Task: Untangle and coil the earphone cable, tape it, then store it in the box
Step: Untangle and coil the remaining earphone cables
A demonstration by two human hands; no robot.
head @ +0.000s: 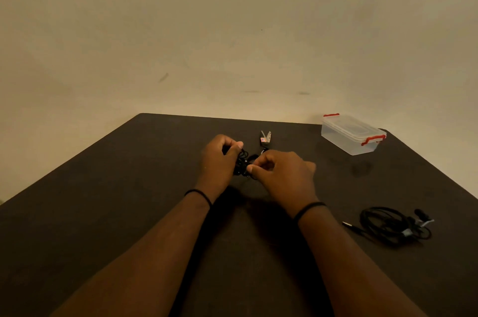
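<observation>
A bundle of black earphone cable (242, 161) is held between both hands over the middle of the dark table (129, 200). My left hand (219, 159) grips the looped bundle with curled fingers. My right hand (282, 174) pinches a strand of the cable at its left fingertips. Much of the cable is hidden by the fingers. A clear plastic box (351, 135) with red latches and its lid on stands at the table's far right. Another black coiled cable (393, 225) with a plug and pale tape lies at the right, near my right forearm.
A pair of scissors (265, 138) with open blades lies just beyond my hands. The table's far edge meets a beige wall (232, 32). Both wrists wear thin black bands.
</observation>
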